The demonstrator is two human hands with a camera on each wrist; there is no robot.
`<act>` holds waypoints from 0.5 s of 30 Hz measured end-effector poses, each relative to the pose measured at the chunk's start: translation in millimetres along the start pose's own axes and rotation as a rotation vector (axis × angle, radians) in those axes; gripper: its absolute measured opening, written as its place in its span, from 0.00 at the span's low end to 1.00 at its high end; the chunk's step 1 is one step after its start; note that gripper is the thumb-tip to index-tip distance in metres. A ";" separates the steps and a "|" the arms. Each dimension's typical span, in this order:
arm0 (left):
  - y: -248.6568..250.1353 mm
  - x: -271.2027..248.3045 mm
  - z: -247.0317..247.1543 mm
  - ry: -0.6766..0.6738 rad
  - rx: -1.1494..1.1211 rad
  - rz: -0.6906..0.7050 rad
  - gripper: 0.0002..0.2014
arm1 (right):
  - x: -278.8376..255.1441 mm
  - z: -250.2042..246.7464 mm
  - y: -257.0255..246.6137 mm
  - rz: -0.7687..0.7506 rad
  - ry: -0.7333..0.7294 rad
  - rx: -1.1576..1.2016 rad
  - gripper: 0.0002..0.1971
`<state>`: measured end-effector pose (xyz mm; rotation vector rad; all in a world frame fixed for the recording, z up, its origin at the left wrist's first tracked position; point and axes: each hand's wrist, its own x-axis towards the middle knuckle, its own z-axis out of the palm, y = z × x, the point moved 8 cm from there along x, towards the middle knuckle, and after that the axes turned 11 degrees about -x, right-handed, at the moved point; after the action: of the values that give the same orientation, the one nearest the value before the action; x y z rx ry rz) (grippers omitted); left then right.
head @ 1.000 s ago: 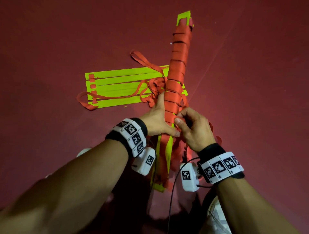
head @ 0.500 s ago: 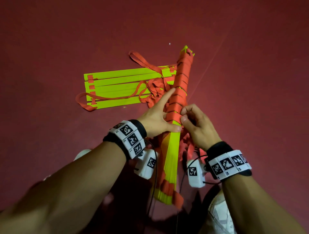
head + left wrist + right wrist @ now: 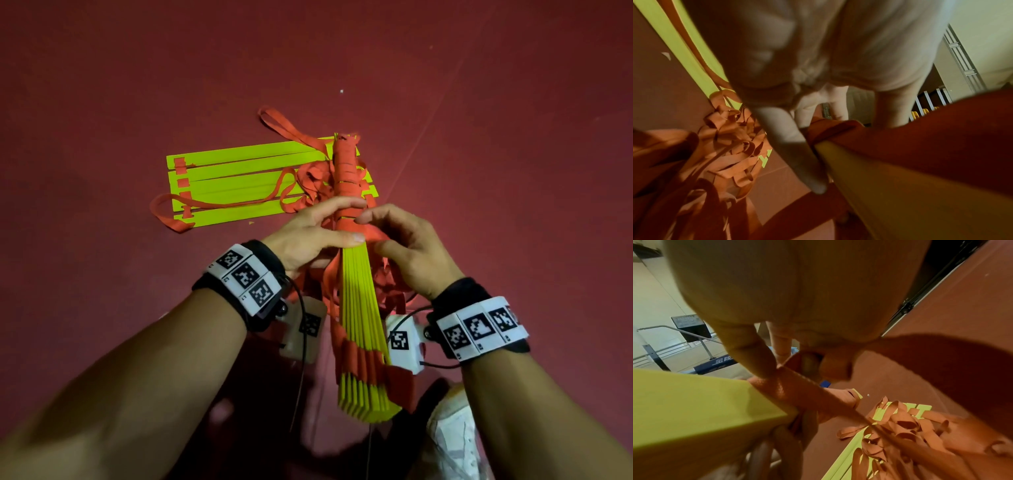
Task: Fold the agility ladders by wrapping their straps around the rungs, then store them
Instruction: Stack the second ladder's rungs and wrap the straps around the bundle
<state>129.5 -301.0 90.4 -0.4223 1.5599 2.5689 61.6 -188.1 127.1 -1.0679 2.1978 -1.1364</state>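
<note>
Currently the held rung bundle runs lengthwise away from the body. Left hand clasps it at the wrap's near edge; right hand, opposite, pinches the orange strap. Second ladder lies beyond on the floor.

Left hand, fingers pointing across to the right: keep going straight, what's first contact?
Likely the right hand. The left hand grips the held rung bundle at its orange strap wrap, fingertips nearly meeting the right fingers across it. Depth unclear.
</note>
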 end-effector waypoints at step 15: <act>6.5 -0.3 -9.2 0.036 0.072 0.034 0.27 | 0.3 7.4 28.4 0.165 0.002 -0.067 0.12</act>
<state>129.9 -312.1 92.1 -0.4411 1.6798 2.5344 54.1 -181.6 99.5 -0.8930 2.2922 -0.9997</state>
